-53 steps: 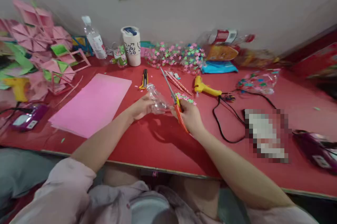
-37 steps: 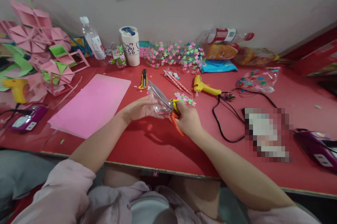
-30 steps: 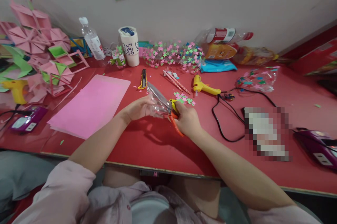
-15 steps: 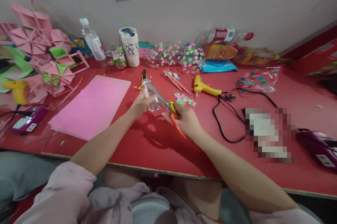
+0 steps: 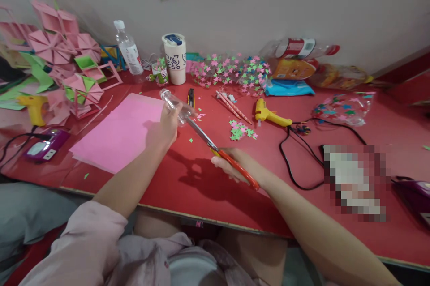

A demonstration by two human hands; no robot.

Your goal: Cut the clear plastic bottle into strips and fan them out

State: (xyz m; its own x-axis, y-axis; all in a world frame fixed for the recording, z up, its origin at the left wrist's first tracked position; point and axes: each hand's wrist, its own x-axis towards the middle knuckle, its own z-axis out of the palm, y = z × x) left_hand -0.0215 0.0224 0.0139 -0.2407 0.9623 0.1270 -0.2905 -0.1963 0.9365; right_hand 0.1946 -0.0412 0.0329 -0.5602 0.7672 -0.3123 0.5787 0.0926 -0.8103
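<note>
Above the bench (image 5: 201,201), the left hand (image 5: 169,121) is clasping a clear bottle (image 5: 169,99); the right hand (image 5: 242,164) is gripping scissors (image 5: 203,134), blades pointing towards the bottle.

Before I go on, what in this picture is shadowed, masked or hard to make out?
All in the head view: a dark shadow lies on the red tabletop below the scissors; a pixelated patch masks something at right; the see-through bottle in the left hand has a faint outline, while the scissors stand out.
</note>
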